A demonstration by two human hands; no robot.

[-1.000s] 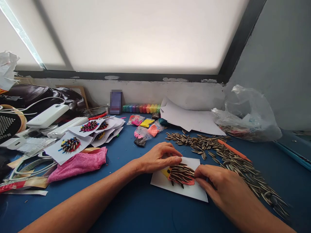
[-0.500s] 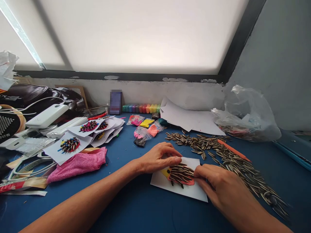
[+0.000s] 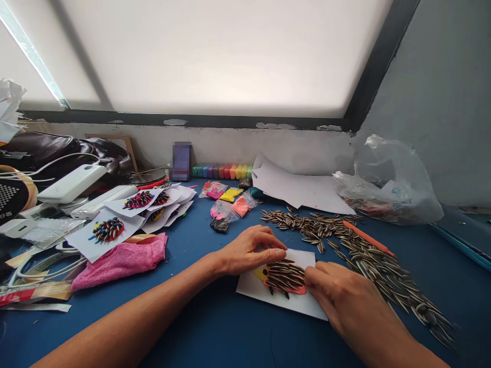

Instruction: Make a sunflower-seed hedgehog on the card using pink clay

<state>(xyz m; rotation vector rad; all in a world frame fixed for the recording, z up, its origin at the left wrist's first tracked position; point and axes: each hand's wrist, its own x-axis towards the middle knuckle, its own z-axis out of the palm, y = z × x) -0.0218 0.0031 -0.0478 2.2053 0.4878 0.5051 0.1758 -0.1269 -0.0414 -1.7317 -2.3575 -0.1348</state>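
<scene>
A hedgehog figure of coral and yellow clay (image 3: 262, 275) lies on a white paper card (image 3: 264, 297), its body covered with striped sunflower seeds (image 3: 286, 276). My left hand (image 3: 251, 250) rests over the card's upper left edge, thumb stretched out along the top of the figure and the other fingers slightly bent. At the figure's right end, my right hand (image 3: 337, 291) has its thumb and forefinger pinched together against the clay. Whatever lies between those fingertips is hidden. Beyond the right hand spreads a long pile of loose sunflower seeds (image 3: 368, 255).
An orange stick (image 3: 368, 238) lies across the seed pile. Behind are packets of coloured clay (image 3: 242, 205), white sheets (image 3: 303, 190) and a plastic bag (image 3: 395, 189). To the left are finished seed cards (image 3: 86, 239), a pink cloth (image 3: 123, 260), white power banks (image 3: 72, 183) and cables.
The view has shifted very slightly. My right hand has turned a little at the figure's right end, still pinched there. My left hand stays in place on the card.
</scene>
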